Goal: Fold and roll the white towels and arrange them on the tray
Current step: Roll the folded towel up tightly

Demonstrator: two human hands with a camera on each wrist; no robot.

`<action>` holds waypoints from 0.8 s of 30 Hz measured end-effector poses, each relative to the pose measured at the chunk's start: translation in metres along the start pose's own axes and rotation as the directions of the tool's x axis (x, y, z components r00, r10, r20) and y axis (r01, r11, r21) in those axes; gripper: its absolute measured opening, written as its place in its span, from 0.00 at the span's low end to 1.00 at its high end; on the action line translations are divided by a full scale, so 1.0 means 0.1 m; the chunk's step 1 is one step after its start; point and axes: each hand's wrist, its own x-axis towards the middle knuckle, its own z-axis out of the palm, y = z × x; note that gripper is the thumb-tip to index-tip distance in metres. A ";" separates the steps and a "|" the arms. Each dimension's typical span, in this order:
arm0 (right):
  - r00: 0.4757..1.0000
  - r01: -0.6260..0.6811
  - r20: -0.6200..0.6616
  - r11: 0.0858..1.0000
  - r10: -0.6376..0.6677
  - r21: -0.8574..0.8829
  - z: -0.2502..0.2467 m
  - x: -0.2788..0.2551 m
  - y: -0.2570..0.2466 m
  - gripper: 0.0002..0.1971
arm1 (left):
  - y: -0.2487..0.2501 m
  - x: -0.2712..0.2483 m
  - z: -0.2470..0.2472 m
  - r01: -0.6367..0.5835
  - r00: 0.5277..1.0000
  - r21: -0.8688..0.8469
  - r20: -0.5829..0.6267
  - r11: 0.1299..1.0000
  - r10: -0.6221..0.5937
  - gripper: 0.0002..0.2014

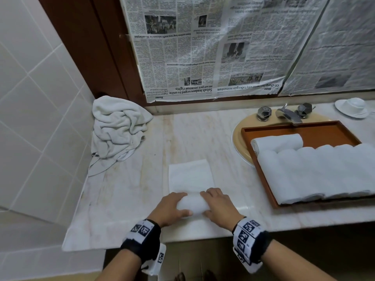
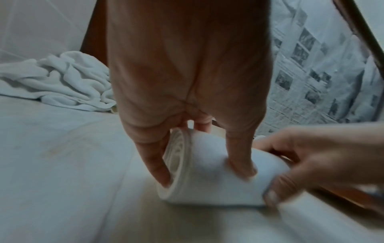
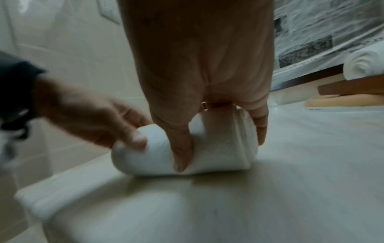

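A white towel lies on the marble counter (image 1: 129, 199), its near end wound into a roll (image 1: 192, 203) (image 2: 207, 180) (image 3: 220, 156) and its far part (image 1: 190, 175) still flat. My left hand (image 1: 172, 207) (image 2: 203, 148) grips the roll's left end, thumb on the near side and fingers over the top. My right hand (image 1: 219, 205) (image 3: 220, 139) grips the right end the same way. At the right, a brown tray (image 1: 316, 130) holds several rolled white towels (image 1: 314, 171) side by side, with one more roll (image 1: 277, 141) lying across behind them.
A crumpled heap of white towels (image 1: 119, 126) sits in the back left corner against the tiled wall (image 1: 30, 118). The tray rests over a beige sink (image 1: 238, 138) with a chrome faucet (image 1: 288, 114). A white cup and saucer (image 1: 352, 107) stand at the far right. Newspaper (image 1: 203, 47) covers the back wall.
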 end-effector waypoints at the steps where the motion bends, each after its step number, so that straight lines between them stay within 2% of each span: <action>1: 1.000 -0.002 0.025 1.000 0.002 0.031 -0.04 0.04 0.02 0.31 | -0.02 -0.05 0.06 -0.013 0.998 0.012 -0.058 1.000 0.013 0.41; 5: 0.990 -0.034 0.138 0.997 0.023 0.075 -0.14 0.15 0.06 0.27 | -0.08 -0.17 0.27 -0.080 0.969 0.070 -0.227 0.994 0.094 0.39; 7: 0.972 -0.033 0.234 0.997 0.014 0.076 -0.19 0.16 0.06 0.28 | -0.10 -0.20 0.32 -0.102 0.964 0.114 -0.235 0.988 0.126 0.38; 10: 0.941 -0.058 0.338 0.984 -0.002 0.169 -0.25 0.09 0.13 0.32 | -0.14 -0.20 0.28 -0.078 0.982 0.083 -0.164 0.993 0.091 0.39; 12: 0.954 -0.078 0.301 0.967 0.002 0.243 -0.23 -0.02 0.18 0.34 | -0.14 -0.18 0.21 -0.061 0.992 0.040 -0.106 0.997 0.065 0.38; 13: 0.976 -0.058 0.219 0.971 0.006 0.230 -0.19 -0.08 0.18 0.35 | -0.13 -0.17 0.17 -0.054 0.995 0.024 -0.086 0.998 0.056 0.37; 14: 0.995 -0.025 0.104 0.985 0.007 0.172 -0.14 -0.14 0.15 0.35 | -0.11 -0.16 0.14 -0.041 0.997 0.013 -0.065 0.999 0.042 0.36; 16: 0.995 0.047 -0.082 0.999 -0.047 -0.008 -0.01 -0.26 0.06 0.36 | -0.09 -0.13 0.08 -0.026 0.999 0.003 -0.038 1.000 0.026 0.35; 18: 0.994 0.062 -0.076 0.989 -0.073 -0.135 0.11 -0.32 -0.05 0.42 | -0.09 -0.10 0.05 -0.021 1.000 0.019 -0.002 1.000 0.021 0.36; 20: 0.990 0.047 -0.124 0.979 -0.073 -0.200 0.21 -0.28 -0.09 0.44 | -0.09 -0.10 0.07 -0.018 1.000 0.058 0.019 0.998 0.017 0.37; 22: 0.992 0.043 -0.116 0.991 -0.057 -0.124 0.15 -0.20 -0.09 0.37 | -0.07 -0.14 0.10 -0.003 1.000 0.102 -0.020 0.995 0.005 0.38; 24: 0.999 0.040 -0.029 0.999 -0.041 -0.030 0.06 -0.09 -0.04 0.32 | -0.03 -0.21 0.16 -0.036 0.989 0.176 -0.137 0.984 0.061 0.37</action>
